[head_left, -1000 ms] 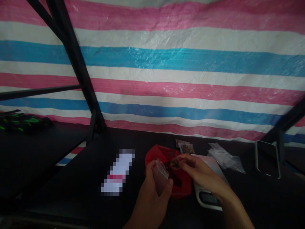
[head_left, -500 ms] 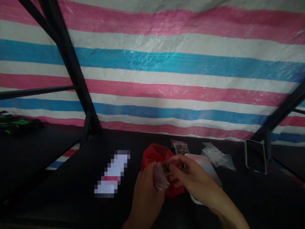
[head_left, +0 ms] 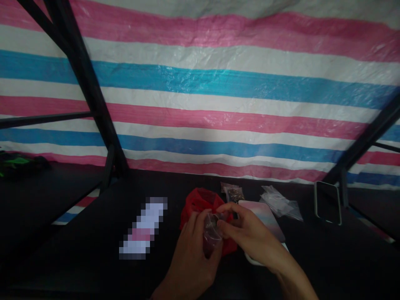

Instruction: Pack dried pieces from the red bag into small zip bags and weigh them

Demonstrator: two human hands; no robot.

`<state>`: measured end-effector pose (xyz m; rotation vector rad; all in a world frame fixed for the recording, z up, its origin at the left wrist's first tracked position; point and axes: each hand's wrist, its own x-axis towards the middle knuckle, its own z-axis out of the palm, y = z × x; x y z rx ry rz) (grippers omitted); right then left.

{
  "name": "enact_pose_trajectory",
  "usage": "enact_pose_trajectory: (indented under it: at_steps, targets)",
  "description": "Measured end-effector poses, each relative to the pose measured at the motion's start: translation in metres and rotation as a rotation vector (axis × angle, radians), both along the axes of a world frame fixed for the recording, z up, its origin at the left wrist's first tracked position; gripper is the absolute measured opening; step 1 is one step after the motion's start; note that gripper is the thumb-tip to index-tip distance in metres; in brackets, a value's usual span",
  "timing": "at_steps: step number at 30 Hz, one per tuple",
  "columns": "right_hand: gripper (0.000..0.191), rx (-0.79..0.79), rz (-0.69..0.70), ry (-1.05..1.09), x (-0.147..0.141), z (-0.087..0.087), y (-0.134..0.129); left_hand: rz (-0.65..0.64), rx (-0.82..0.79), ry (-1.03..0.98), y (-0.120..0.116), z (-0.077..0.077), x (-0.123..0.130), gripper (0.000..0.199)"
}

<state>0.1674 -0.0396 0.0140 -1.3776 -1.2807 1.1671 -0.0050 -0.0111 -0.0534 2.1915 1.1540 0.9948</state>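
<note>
One striped plastic sheet (head_left: 200, 79), banded pink, white and blue, filled the background. Below it ran one black bench (head_left: 103, 250); a second dark surface (head_left: 67, 179) lay to its left, across a gap. Two main black posts slanted up, the left post (head_left: 90, 91) and the right post (head_left: 368, 133).

Two bare hands at work. Left hand (head_left: 195, 252): fingers curled around one clear bag (head_left: 211, 241), gripping it by its sides. Right hand (head_left: 250, 233): thumb and forefinger drawn close at that bag's mouth; could not tell whether they pinched its edge or something small. The clear bag was above the bench, in front of the red bag.

One red bag (head_left: 198, 201), behind and around the hands, partly covered by them. One flat scale (head_left: 264, 216), pale-topped, just right of it, partly under the right hand and forearm. One pale strip (head_left: 145, 227), pixelated, one pink band, left of the hands. One green-and-black object (head_left: 20, 164), far left, on the second surface. One phone (head_left: 328, 203), far right.

Several clear bags (head_left: 278, 202), overlapping, count uncertain, between scale and phone. Two filled packets (head_left: 234, 194) behind the scale, touching or overlapping.
</note>
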Motion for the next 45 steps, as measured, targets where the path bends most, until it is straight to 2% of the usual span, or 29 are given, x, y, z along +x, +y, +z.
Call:
enact_pose_trajectory:
  at_steps: [5,11,16,22,27,31,35,39,45]
  targets:
    - [0.037,-0.037,-0.003,0.064,0.004,-0.004,0.0,-0.032,-0.137,-0.045,0.006,-0.001,-0.002,0.062]
    - [0.035,-0.027,0.002,0.113,0.0,-0.004,0.002,-0.063,-0.17,-0.119,0.007,-0.006,-0.006,0.059]
    - [0.037,-0.039,0.012,0.131,-0.004,-0.003,0.001,-0.099,-0.227,-0.238,0.007,-0.001,-0.009,0.049]
    - [0.029,0.09,0.062,0.063,-0.002,-0.002,0.001,-0.121,-0.384,-0.419,0.008,0.011,-0.007,0.044]
    - [0.022,0.157,0.049,0.084,-0.008,-0.003,0.006,-0.112,-0.46,-0.508,0.01,0.007,-0.007,0.054]
    - [0.027,0.199,-0.034,0.099,-0.018,-0.006,0.011,-0.122,-0.461,-0.57,0.014,-0.001,-0.007,0.056]
    - [0.026,0.31,-0.079,-0.107,-0.023,-0.006,0.012,-0.121,-0.425,-0.577,0.017,-0.005,-0.007,0.055]
    - [0.033,0.459,0.012,-0.249,-0.024,0.001,0.009,-0.112,-0.372,-0.523,0.02,-0.009,-0.008,0.057]
    - [0.042,0.493,0.134,-0.292,-0.023,0.01,0.004,-0.106,-0.366,-0.464,0.017,-0.005,-0.01,0.054]
